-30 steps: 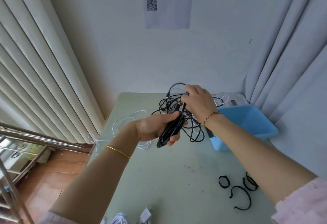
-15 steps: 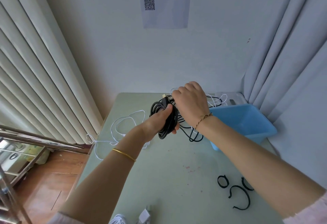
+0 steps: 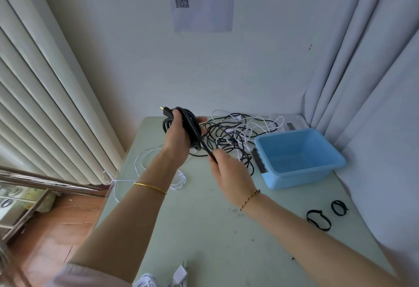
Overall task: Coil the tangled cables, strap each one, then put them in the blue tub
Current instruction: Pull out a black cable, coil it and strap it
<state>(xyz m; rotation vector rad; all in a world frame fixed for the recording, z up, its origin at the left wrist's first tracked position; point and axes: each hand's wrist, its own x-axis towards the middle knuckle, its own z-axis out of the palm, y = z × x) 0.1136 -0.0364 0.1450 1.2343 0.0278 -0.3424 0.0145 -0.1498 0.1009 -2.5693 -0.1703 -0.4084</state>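
head view
L hand (image 3: 179,137): up over far-left part of table (image 3: 204,230), fingers wrapped round black coil (image 3: 193,125); connector (image 3: 163,108) pokes out at far side.
R hand (image 3: 229,173): nearer, pinches strand (image 3: 205,148) running taut from the coil.
tangle (image 3: 233,135): blk + wht cables on far table, just left of blue tub (image 3: 299,176); left part hidden behind coil/hands.
straps (image 3: 318,220): 2 blk loops, near right, well apart from hands.
white cable (image 3: 145,162): left edge, L forearm crosses it.
white plug (image 3: 180,273): near edge.
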